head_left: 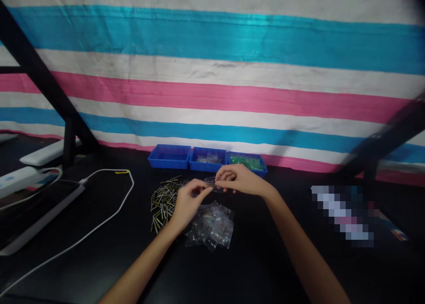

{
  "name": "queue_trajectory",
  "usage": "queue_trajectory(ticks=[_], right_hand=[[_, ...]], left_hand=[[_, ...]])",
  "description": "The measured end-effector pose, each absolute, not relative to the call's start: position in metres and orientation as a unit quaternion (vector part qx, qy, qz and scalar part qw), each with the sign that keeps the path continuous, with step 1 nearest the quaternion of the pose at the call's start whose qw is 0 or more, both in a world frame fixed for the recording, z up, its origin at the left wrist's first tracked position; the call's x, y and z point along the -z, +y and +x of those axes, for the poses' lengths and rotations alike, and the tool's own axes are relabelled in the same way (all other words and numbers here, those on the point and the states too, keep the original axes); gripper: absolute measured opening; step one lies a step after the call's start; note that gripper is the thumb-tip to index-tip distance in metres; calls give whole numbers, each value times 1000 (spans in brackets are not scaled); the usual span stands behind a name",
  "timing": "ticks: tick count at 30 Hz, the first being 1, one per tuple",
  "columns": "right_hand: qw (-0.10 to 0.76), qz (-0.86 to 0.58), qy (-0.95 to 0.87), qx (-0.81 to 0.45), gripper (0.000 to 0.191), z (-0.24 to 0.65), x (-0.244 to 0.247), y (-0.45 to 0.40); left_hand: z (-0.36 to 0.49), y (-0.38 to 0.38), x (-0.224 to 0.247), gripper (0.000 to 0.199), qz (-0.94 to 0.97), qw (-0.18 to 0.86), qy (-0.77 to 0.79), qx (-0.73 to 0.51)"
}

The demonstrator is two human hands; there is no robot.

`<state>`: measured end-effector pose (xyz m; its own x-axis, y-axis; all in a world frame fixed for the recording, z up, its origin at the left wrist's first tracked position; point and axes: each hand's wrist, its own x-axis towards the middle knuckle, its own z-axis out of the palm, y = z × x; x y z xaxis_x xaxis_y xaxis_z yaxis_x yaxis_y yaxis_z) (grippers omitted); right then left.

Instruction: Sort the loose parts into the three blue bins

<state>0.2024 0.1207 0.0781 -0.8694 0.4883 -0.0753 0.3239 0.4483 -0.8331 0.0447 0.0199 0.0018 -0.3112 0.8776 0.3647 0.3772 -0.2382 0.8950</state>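
Note:
My left hand (188, 203) and my right hand (241, 179) meet in the middle of the table, behind a heap of small clear plastic bags (214, 228). Between their fingertips is another small clear bag (217, 189). The left thumb and fingers pinch its left side; the right fingers are curled at its other side. Something thin seems to lie at the left fingertips, too small to name. Partly behind my left hand spreads a pile of thin metal pins or bits (162, 202), silver and dark with yellow parts.
Three blue trays stand at the back: a left tray (169, 164), a middle tray (207, 167) with clear packets, and a right tray (264, 169) with green packets. A white cable (114, 215) and a dark tablet-like device (40, 220) lie left. A striped sheet (212, 95) hangs behind.

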Motion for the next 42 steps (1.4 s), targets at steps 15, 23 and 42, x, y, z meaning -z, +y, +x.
queue_trajectory(ticks=[15,23,42], right_hand=[[153,-170,-876,-425,12,194,-77,115],[161,-271,-796,-517,28,184,-54,127],[214,-355,-680,-605,65,196,-36,153]], left_hand=[[42,20,-1,10,555,176,548,-600],[50,20,-3,16,532,192,563,-603],[50,21,0,22,479,285,598,-576]])
